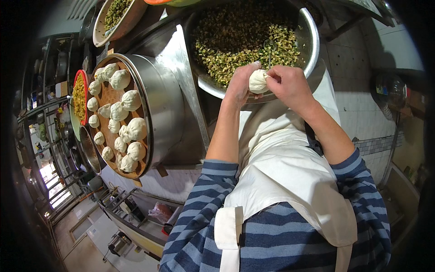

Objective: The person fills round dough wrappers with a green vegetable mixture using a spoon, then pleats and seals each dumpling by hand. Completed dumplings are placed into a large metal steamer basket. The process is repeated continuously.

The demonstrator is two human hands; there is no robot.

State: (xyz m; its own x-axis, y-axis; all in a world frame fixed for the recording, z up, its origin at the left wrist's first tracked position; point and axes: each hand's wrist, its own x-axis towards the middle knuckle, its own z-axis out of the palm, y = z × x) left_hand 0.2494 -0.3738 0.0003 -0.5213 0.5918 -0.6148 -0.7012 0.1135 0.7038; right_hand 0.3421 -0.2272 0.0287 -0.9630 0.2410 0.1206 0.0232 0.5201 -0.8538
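Note:
A pleated dough bun (258, 82) rests in my left hand (240, 83), whose fingers reach around and under it. The fingertips of my right hand (290, 83) pinch the gathered dough at the bun's right side. Both hands are over the near rim of a large steel bowl (310, 37), which holds chopped green-and-tan filling (224, 56). The thin handle of a metal spoon (270, 51) rises from the filling just beyond my hands.
To the left, a round steamer (163, 102) carries a woven tray with several filled buns (119, 80). Beyond it stand a red-rimmed bowl of yellowish filling (80, 97) and a pale basin (98, 34) with more chopped filling. A steel counter edge (193, 98) runs between steamer and bowl.

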